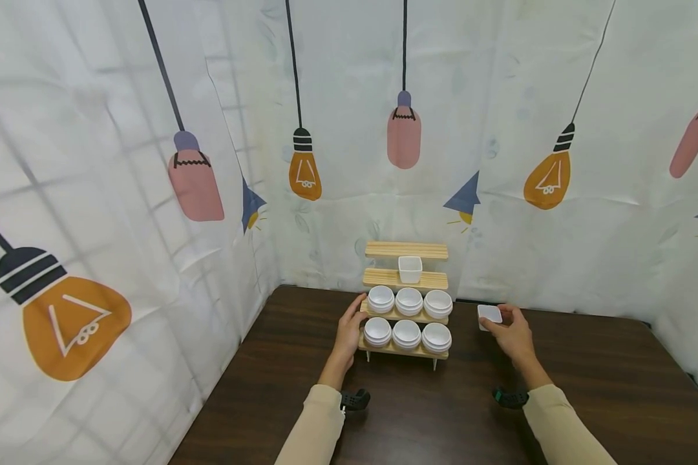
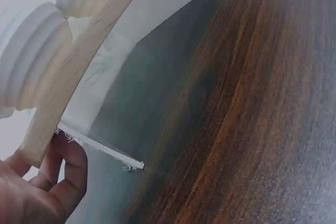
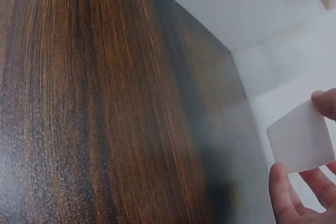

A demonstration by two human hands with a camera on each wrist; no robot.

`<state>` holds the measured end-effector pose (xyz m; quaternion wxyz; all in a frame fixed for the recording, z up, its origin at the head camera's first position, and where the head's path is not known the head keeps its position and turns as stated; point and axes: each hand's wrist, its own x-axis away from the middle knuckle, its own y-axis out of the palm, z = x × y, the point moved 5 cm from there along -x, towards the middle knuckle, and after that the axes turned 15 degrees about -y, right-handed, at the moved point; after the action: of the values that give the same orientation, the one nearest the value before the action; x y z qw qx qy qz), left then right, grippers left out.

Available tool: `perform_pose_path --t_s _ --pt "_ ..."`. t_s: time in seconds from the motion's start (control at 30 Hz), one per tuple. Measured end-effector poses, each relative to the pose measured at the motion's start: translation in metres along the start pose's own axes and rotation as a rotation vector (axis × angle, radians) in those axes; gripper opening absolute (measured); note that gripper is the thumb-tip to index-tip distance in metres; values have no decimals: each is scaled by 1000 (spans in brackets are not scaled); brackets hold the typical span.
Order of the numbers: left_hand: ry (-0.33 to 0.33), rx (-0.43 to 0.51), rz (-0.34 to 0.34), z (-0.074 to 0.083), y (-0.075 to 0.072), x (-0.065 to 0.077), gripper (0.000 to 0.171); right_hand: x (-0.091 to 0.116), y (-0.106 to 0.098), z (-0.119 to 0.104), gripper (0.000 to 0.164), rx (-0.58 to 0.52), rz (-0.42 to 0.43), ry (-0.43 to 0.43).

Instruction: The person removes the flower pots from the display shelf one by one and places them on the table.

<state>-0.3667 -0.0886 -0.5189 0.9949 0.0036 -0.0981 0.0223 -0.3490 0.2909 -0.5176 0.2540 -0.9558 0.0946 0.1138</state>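
Note:
A tiered wooden stand (image 1: pixel 407 249) with white legs stands at the back of the dark table. Its two lower tiers carry several round white cups (image 1: pixel 408 301); a square white cup (image 1: pixel 410 269) sits on the third tier, and the top one is bare. My left hand (image 1: pixel 348 330) grips the left end of the stand, and in the left wrist view its fingers curl round the end of a wooden plank (image 2: pixel 84 66). Right of the stand, my right hand (image 1: pixel 513 336) holds another square white cup (image 3: pixel 300 137) between thumb and fingers, raised off the table.
The dark wood-grain table (image 1: pixel 430 413) spreads in front of the stand and off to the right. White curtains (image 1: pixel 349 226) printed with lamps hang close behind the stand and along the left side. Each wrist wears a black band (image 1: pixel 355 400).

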Motion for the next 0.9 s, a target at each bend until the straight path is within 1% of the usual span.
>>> perform_pose_path --t_s 0.17,0.23,0.4,0.47,0.53,0.9 --pt "-3 1 -10 0 0 -1 52 0 1 3 74 7 0 5" --pt "-8 -1 -14 3 1 2 51 -1 2 5 76 10 -9 7" --pt "-8 -15 -23 24 0 24 51 -1 5 8 77 19 -27 8" --pt "-3 -15 -23 29 0 30 51 -1 6 9 75 20 -23 6" --pt "0 -12 -24 30 0 31 51 -1 7 9 75 24 -16 3" --pt "-2 -11 -35 29 0 30 51 -2 7 13 75 45 18 11"
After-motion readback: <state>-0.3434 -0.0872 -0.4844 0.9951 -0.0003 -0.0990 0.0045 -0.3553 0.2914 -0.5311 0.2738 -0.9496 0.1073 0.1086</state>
